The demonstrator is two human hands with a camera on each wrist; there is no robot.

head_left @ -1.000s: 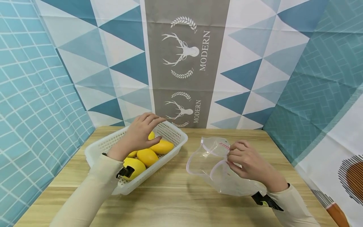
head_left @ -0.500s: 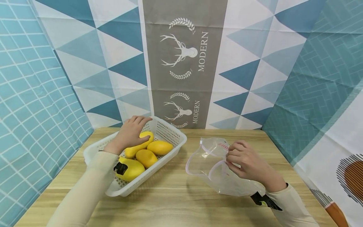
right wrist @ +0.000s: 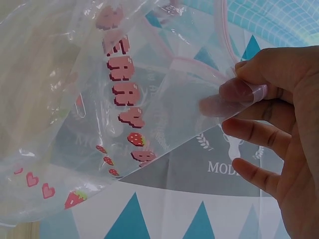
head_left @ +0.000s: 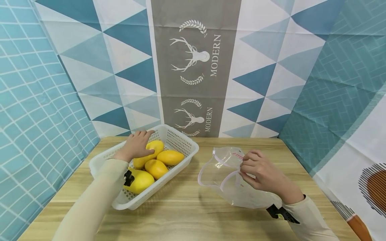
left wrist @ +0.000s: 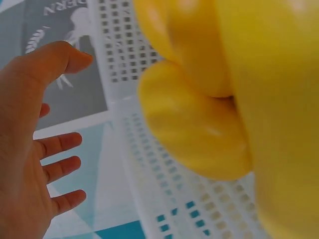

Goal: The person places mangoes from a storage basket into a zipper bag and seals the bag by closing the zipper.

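Spreading across everything before me is a patterned cloth (head_left: 262, 78), blue and white triangles on either side of a grey band with white stag heads and the word MODERN. Below it lies the wood-grain table (head_left: 187, 221) I work over. On its left half sits a white, perforated plastic basket (head_left: 181, 142), set at an angle, with four yellow fruits inside. Well apart from it, on the right half, is a clear plastic bag (head_left: 244, 195), its pink-edged mouth gaping toward the basket side.

My left hand (head_left: 136, 146) is over the left part of the basket, thumb well apart from the loosely spread fingers, with nothing in its hold. My right hand (head_left: 263, 172) pinches the bag's edge between thumb and forefinger, the other fingers gently bent and free of the plastic.

Of the fruits, the biggest-looking (head_left: 142, 182) lies nearest me, a long one (head_left: 155, 146) lies at the back, partly behind my left hand, and two shorter ones lie beside these, one in the middle (head_left: 156, 169) and one to the right (head_left: 170, 157). Smaller again are the bag's pink block letters (right wrist: 122, 74), and tiniest, its printed hearts (right wrist: 32, 179) and strawberries
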